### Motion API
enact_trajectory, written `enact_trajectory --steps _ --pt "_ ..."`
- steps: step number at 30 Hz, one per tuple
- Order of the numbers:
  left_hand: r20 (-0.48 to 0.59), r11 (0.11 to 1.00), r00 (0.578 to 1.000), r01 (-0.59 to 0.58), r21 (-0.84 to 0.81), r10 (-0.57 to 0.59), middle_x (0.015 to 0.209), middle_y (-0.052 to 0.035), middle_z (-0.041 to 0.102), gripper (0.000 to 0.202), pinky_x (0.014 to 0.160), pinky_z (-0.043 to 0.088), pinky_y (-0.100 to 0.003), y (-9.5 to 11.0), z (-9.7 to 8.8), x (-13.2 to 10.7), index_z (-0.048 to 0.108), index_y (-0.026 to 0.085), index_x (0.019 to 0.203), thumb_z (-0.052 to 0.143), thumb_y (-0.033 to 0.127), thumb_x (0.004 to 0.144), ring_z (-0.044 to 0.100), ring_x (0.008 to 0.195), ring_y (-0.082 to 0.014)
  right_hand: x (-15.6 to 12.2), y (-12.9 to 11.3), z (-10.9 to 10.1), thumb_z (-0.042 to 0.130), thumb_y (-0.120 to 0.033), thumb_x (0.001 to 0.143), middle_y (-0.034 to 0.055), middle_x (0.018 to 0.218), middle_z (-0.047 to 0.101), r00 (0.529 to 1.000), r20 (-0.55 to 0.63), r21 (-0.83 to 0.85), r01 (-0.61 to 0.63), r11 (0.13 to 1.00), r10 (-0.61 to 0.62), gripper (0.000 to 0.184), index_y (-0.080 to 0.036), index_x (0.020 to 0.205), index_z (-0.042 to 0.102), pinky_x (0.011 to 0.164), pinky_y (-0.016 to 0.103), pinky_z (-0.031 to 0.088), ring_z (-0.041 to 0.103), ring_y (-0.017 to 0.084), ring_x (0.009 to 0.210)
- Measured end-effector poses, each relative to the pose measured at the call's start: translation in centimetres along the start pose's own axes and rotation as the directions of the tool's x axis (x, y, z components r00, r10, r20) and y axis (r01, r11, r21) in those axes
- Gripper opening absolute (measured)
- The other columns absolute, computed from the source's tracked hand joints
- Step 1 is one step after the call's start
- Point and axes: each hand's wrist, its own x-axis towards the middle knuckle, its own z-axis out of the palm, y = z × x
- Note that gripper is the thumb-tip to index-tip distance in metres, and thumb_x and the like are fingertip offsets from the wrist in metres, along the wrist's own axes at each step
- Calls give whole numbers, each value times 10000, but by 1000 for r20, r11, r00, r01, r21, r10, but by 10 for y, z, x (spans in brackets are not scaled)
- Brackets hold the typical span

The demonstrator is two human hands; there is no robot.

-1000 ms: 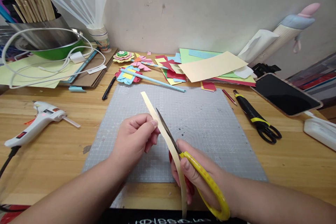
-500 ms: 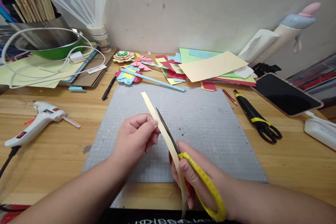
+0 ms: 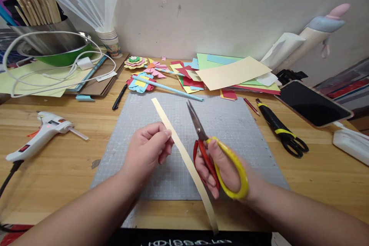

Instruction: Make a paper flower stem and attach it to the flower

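A long, narrow strip of pale yellow paper (image 3: 186,155) is pinched between the thumb and fingers of my left hand (image 3: 150,144). Its far end points up and left; the lower end droops toward the table's front edge. My right hand (image 3: 223,165) grips scissors (image 3: 198,127) with one yellow and one red handle. Their blades point away from me, nearly together, just right of the strip and apart from it. Both hands are above the grey cutting mat (image 3: 245,153).
Paper flowers (image 3: 141,81) and coloured paper sheets (image 3: 233,73) lie behind the mat. A glue gun (image 3: 43,132) and black pen (image 3: 119,97) are at the left. On the right are a red pencil (image 3: 251,106), black-handled scissors (image 3: 281,128) and a phone (image 3: 314,103).
The scissors have moved up and away from the strip, and their blades have turned more upright. The strip's lower end has swung right. My left hand has barely moved.
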Motion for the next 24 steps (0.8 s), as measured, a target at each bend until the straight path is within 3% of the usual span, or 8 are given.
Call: enact_trajectory --steps 3,6,11,13,15,19,21,24 --pt "-10 1000 1000 -12 -4 12 455 51 505 258 348 258 -142 0 1 1 505 166 542 553 250 782 371 361 -38 7 -10 -7 581 -624 774 -75 539 502 998 -35 -18 52 998 -53 453 -211 774 395 325 160 344 423 44 340" --pt "-48 999 998 -31 18 32 463 54 496 255 352 260 -144 0 1 3 495 165 549 546 243 787 371 364 -35 8 -12 -9 714 -456 718 -68 623 542 998 4 -71 57 996 -57 396 -208 809 420 352 173 360 428 39 375" --pt "-67 994 995 -68 81 73 501 54 501 286 371 275 -149 -2 0 7 486 157 557 533 256 821 386 371 -25 4 -12 -5 738 -335 687 -77 676 508 999 51 -66 24 998 -21 371 -216 800 406 396 179 369 432 44 446" --pt "2 998 999 -35 57 35 540 51 533 246 370 276 -157 -4 1 8 530 163 628 556 309 824 404 367 -28 5 -11 -6 717 -317 708 -72 657 507 999 37 -69 39 997 -36 330 -211 793 416 415 182 367 435 53 469" --pt "144 998 989 38 51 -45 555 53 543 204 369 271 -162 -5 2 9 591 173 761 608 372 802 418 362 -33 7 -9 -8 705 -320 724 -60 637 522 998 24 -63 58 996 -56 298 -202 792 440 431 187 365 445 64 488" --pt "402 986 901 142 88 -165 585 43 556 293 391 278 -154 -8 4 9 644 160 882 708 403 732 455 417 -38 14 -7 -14 712 -330 721 -55 579 523 996 48 8 73 997 -74 279 -189 777 478 426 187 340 439 66 475" --pt "413 984 893 162 74 -179 620 34 577 288 387 262 -148 -11 3 10 653 162 873 717 402 726 463 435 -37 16 -7 -16 703 -330 723 -56 547 516 995 82 35 60 998 -63 258 -189 760 489 392 190 315 440 69 436" --pt "324 980 925 192 53 -199 621 32 591 289 382 246 -144 -12 2 12 660 171 875 725 404 717 457 436 -37 19 -7 -19 686 -349 730 -55 516 512 989 136 41 46 998 -52 247 -191 740 497 346 200 281 441 78 375"
